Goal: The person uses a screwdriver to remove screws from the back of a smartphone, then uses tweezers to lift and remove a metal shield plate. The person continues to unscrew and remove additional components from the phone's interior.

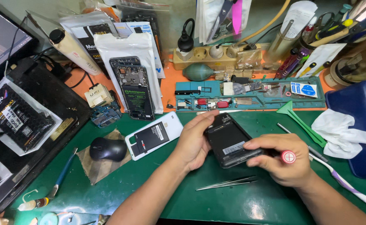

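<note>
Head view. Left hand (pixel 195 143) cupping the left edge of the phone (pixel 229 141), thumb lying along its top edge, grip closed around the body. Phone resting back-up, open, battery showing, held just above the green tabletop (pixel 241 200) near centre. Right hand (pixel 281 160) pinching a screwdriver (pixel 288 157), red cap facing the camera; grip closed on the handle, fingertips pressing against the phone's lower right corner. Cannot tell where the tip is sitting, hidden under the fingers.

Tweezers (pixel 229 182) lying on the tabletop just below the phone, not touching either hand. White phone (pixel 154 135) lying left of the left hand, near a black mouse (pixel 107 149). Green pry tool (pixel 301 121) resting right of the phone, beside a white cloth (pixel 339 131). Teal parts tray (pixel 249 98) sitting behind, well apart from both hands. Opened phone frame (pixel 133 87) leaning on white packets at the back left.
</note>
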